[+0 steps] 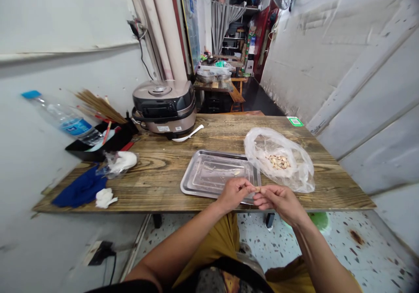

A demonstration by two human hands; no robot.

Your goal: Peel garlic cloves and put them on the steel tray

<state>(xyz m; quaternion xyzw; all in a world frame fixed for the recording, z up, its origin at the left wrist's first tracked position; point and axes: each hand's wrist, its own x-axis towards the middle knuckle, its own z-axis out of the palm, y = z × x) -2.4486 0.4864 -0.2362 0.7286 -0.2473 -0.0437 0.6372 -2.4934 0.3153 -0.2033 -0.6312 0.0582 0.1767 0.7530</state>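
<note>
My left hand (236, 192) and my right hand (279, 201) meet over the tray's near right corner. Both pinch a small tan piece, which looks like a garlic clove (257, 189), between their fingertips. Under and beyond my left hand lies a shallow metal tray (191, 175), its bottom wet or streaked. One pale piece (237, 172) rests in it. Just past my right hand, a clear plastic bag (303, 164) lies spread open, overlapping the tray's right edge. Several cream and brownish cloves or skins (279, 161) are heaped inside it.
A rice cooker (163, 105) stands at the back left, with a white spoon (189, 134) before it. Further left are a black holder (114, 142) with skewers, a plastic bottle (73, 125), a wrapped white item (122, 162), a blue cloth (80, 188) and crumpled tissue (105, 198).
</note>
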